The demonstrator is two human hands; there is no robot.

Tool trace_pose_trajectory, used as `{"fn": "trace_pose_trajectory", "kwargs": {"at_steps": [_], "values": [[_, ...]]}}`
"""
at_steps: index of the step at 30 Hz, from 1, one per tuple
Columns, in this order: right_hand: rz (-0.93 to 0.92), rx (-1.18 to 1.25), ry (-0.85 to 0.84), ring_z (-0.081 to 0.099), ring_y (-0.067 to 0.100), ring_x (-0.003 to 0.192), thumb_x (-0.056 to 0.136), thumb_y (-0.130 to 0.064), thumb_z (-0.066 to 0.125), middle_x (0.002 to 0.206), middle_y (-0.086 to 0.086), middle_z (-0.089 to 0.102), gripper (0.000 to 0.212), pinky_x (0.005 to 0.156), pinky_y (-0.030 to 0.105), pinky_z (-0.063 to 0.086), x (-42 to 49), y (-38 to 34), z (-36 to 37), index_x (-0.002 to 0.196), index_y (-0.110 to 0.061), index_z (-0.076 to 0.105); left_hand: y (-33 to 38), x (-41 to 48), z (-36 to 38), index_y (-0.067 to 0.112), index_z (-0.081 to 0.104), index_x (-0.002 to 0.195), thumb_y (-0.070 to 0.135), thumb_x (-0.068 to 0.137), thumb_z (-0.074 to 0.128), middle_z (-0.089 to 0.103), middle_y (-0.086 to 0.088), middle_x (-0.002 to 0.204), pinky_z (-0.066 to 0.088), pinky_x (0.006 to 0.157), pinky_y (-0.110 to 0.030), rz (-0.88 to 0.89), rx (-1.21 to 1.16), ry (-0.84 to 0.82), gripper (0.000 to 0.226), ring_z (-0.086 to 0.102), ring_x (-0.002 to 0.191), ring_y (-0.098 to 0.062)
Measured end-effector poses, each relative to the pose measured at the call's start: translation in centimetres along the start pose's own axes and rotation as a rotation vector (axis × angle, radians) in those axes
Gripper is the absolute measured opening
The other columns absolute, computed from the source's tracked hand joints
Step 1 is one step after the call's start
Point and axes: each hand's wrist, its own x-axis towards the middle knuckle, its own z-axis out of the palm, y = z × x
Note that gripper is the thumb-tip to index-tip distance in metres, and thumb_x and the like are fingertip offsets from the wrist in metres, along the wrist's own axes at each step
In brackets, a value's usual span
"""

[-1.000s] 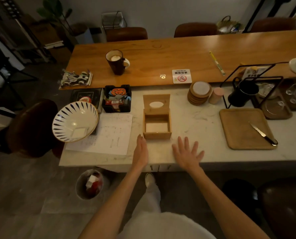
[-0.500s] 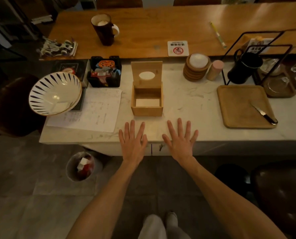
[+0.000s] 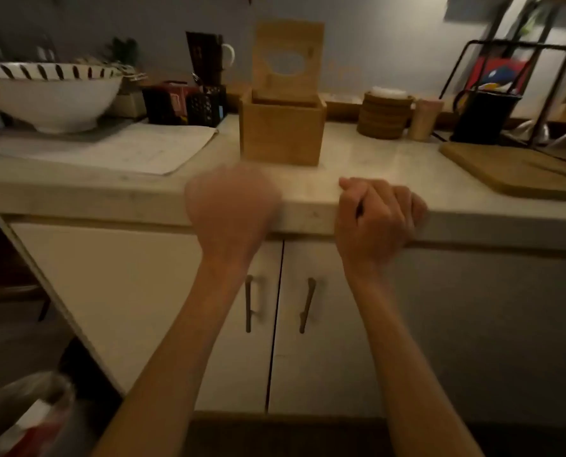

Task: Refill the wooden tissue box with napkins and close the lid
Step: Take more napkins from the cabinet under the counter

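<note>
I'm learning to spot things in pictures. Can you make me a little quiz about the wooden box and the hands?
1. True or false: the lid of the wooden tissue box stands open.
2. Which hand rests on the edge of the counter? A) left B) right C) neither
3. Fill in: two long handles sit on the ____ doors under the counter.

Key
1. True: the lid tilts up behind the box.
2. B: the right hand curls over the edge; the left hand is blurred in front of it.
3. Cabinet.
</note>
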Motion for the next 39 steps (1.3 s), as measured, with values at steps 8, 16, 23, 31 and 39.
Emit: {"fn": "trace_pose_trajectory", "kwargs": {"at_steps": [8,16,23,31,39], "values": [[-0.018,0.005,-0.050,0.055,0.014,0.075,0.096,-0.029,0.050,0.072,-0.004,0.067,0.033,0.082,0.032,0.034,1.1,0.2,-0.9,0.071,-0.020,0.069,0.6,0.6,-2.2,0.011,0.070,0.080,0.033,0.101,0.034,0.067,-0.009,0.076,0.040,0.088,-0.040,-0.020,-0.147,-0.025,0.047,0.060,0.080,-0.026],[-0.060,-0.081,-0.310,0.047,0.021,0.116,0.101,-0.043,0.023,0.120,0.002,0.060,0.045,0.097,0.037,0.027,1.1,0.2,-2.2,0.111,-0.024,0.062,-0.1,-14.6,0.6,0.009,0.055,0.127,0.019,0.100,0.043,0.048,-0.016,0.130,0.041,0.108,-0.044,-0.722,-0.732,-0.287,0.031,0.047,0.126,-0.035],[0.211,0.717,-0.636,0.009,0.003,0.150,0.105,-0.027,0.032,0.163,-0.006,0.017,0.050,0.125,0.036,0.012,-13.8,-1.6,-5.1,0.154,-0.020,0.025,-2.9,-14.1,0.7,0.009,0.065,0.113,0.065,0.087,0.037,0.068,-0.011,0.114,0.047,0.078,-0.031,-0.766,-0.889,-0.653,0.068,0.064,0.107,-0.027],[0.419,0.778,-0.527,0.040,0.004,0.133,0.098,-0.012,0.040,0.147,-0.001,0.049,0.046,0.111,0.027,0.034,-13.1,-4.1,-4.2,0.144,-0.019,0.046,-1.4,-15.7,-0.8,0.022,0.037,0.140,0.066,0.086,0.049,0.042,-0.006,0.143,0.049,0.085,-0.035,-0.902,-1.023,-0.678,0.071,0.054,0.112,-0.020],[0.667,1.030,-0.935,0.054,0.017,0.127,0.102,-0.050,0.030,0.138,0.000,0.058,0.050,0.110,0.042,0.041,-14.7,-4.6,-5.9,0.139,-0.024,0.052,-1.9,-17.8,-7.2,0.008,0.062,0.109,0.049,0.105,0.025,0.061,-0.002,0.098,0.040,0.061,-0.020,-0.858,-0.907,-0.576,0.055,0.056,0.080,-0.011]]}}
